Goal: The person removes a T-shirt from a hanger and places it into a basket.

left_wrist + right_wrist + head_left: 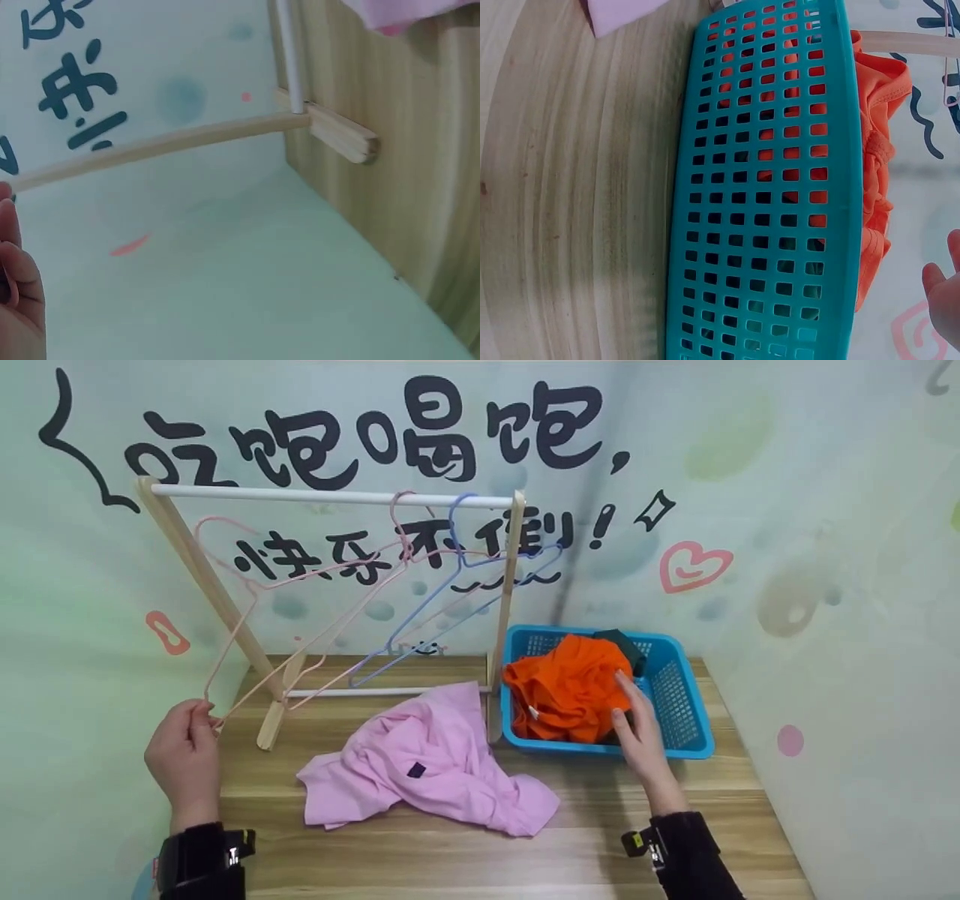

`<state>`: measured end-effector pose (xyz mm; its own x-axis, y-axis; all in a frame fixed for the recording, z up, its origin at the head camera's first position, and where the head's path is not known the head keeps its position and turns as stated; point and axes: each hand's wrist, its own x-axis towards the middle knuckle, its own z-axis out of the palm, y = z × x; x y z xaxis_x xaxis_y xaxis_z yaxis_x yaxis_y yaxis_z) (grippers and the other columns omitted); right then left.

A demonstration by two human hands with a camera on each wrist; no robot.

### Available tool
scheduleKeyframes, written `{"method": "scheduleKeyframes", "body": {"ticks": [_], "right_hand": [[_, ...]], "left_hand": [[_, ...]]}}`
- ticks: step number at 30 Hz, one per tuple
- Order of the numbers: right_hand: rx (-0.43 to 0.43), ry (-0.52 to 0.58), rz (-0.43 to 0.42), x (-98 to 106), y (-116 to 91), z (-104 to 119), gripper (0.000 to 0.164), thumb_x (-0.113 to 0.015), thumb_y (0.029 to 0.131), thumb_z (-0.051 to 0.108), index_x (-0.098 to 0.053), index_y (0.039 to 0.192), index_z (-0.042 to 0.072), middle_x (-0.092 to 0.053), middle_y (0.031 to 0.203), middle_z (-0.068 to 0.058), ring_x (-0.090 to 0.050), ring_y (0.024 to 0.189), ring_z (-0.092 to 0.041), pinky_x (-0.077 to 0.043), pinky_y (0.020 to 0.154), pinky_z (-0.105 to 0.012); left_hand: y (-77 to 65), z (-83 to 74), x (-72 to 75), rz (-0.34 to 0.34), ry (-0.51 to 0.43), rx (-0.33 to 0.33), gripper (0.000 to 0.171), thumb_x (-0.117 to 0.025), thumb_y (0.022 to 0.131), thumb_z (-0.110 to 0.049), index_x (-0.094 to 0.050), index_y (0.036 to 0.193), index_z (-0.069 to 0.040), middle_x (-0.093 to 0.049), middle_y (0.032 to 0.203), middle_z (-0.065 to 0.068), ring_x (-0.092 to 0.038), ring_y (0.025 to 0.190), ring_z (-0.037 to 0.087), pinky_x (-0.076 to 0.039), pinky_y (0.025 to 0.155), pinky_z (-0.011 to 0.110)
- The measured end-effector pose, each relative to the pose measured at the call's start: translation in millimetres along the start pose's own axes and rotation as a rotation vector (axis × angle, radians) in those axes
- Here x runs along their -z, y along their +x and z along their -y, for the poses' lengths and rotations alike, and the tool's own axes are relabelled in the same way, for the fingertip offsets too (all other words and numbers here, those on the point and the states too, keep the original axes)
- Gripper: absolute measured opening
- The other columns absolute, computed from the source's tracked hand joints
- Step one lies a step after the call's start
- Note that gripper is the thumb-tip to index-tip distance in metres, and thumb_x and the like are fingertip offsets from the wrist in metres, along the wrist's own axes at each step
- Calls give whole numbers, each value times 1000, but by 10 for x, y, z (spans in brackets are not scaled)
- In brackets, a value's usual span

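Observation:
At the left, my left hand pinches the lower corner of a pink wire hanger. The hook of that hanger shows below the rack's top rail. Only part of this hand appears at the edge of the left wrist view. My right hand is over the blue basket, fingers extended, beside a crumpled orange garment. A dark green cloth lies behind the orange one. On the table, a pink garment with a small black label lies rumpled between the hands.
A wooden rack with a white top rail stands at the back. Another pink hanger and a blue hanger hang near its right end. Printed walls close in the wooden table behind and at the sides.

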<state>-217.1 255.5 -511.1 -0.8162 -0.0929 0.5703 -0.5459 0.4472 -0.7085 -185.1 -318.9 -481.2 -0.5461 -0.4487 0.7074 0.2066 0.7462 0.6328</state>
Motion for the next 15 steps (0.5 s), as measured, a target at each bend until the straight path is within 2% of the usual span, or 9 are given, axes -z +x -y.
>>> {"method": "scheduleKeyframes", "body": {"ticks": [3,5,7,9,15], "right_hand": [[-18,-8,1,-22,-27,-121,50,-51,95,-9,-38,144,-12,-37,149,-30,-31,137,-45,-20,115,-53],[-33,-10,4,-45,-54,-257,53,-51,95,-8,-39,146,-7,-37,152,-25,-31,138,-41,-19,111,-64],[-28,-13,6,-60,-75,-322,54,-52,95,-5,-39,148,-3,-37,152,-22,-31,139,-37,-20,110,-65],[-21,-14,10,-69,-87,-352,54,-53,96,-3,-40,149,1,-38,153,-21,-33,139,-34,-21,111,-63],[-15,16,27,-89,-111,-337,52,-51,99,3,-39,149,0,-38,152,-21,-33,139,-30,-22,110,-62]], "left_hand": [[114,-87,-62,-6,39,-65,15,-61,97,-5,-68,92,7,-68,78,21,-62,70,17,-35,67,22],[186,-142,-103,-10,52,-96,16,-62,97,-7,-68,92,7,-68,78,20,-63,71,34,-36,67,28],[252,-191,-138,-7,61,-126,18,-62,98,-9,-68,92,7,-68,77,21,-63,71,37,-37,66,31],[313,-245,-171,-6,68,-127,19,-63,98,-10,-69,93,7,-68,77,21,-63,70,37,-36,65,33],[449,-411,-226,12,104,-118,19,-64,97,-12,-70,94,6,-66,76,21,-62,70,39,-38,62,42]]}}
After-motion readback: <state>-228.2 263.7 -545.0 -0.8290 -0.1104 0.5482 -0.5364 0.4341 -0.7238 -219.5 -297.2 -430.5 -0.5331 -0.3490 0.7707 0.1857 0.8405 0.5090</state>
